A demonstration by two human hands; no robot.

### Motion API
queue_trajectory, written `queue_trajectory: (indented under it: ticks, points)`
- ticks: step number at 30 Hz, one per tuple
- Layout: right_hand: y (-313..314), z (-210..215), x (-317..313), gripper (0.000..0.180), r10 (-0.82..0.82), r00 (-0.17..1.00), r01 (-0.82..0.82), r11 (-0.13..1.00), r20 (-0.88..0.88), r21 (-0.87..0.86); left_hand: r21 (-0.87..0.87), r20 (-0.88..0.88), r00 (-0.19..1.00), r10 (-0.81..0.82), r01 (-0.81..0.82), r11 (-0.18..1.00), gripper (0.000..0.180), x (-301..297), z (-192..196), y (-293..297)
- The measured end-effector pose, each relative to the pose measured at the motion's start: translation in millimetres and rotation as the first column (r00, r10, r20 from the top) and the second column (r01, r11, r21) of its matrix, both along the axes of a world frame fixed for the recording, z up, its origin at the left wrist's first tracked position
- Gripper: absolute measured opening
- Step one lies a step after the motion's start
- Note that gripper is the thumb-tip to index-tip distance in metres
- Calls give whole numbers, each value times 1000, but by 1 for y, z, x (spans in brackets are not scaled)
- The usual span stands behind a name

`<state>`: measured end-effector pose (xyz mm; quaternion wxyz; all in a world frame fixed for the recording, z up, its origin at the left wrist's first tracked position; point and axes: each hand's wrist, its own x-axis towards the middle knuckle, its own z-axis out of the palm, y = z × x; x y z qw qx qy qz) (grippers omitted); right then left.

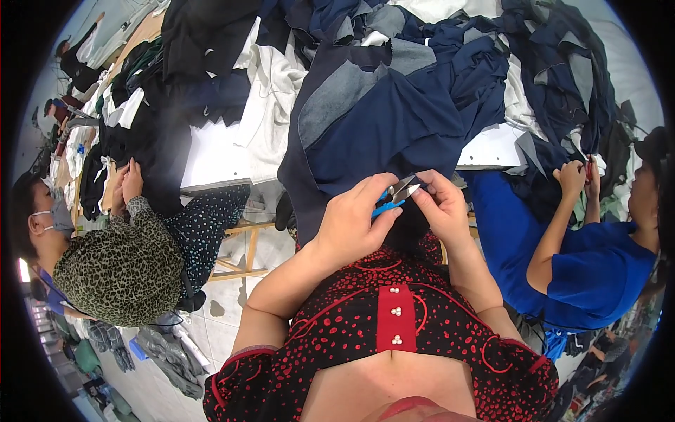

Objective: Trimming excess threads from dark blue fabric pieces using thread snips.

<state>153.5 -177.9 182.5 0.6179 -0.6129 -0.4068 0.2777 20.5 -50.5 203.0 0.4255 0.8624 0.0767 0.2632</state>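
Observation:
My left hand (pixel 355 214) is closed around blue-handled thread snips (pixel 385 204), whose metal blades point up and to the right. Close beside the blades, my right hand (pixel 441 200) pinches a dark edge of the navy garment (pixel 394 141). The garment spreads from the table down over my lap, its grey-blue inner side (pixel 341 98) partly turned out. Both hands meet just in front of my chest, with the blade tips almost touching the right fingers. Whether a thread lies between the blades is too small to tell.
A heap of navy garments (pixel 450 77) covers the table, with white cloth (pixel 271 105) and black cloth (pixel 204 56) to the left. At left sits a co-worker in a patterned top (pixel 116 271); at right, another in blue (pixel 590 271). White table edges (pixel 218 158) show between piles.

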Motion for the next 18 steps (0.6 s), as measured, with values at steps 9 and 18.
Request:
queue_trajectory:
  ticks: [9,18]
  points:
    - [1,-6,3,11,-14,999,15,1000,-49,25,14,-14,1000,-3,3,1000,35,-2,1,1]
    - [3,-6,-1,12,-31,999,31,1000,-10,-2,7,-10,1000,1,-1,1000,34,0,0,2]
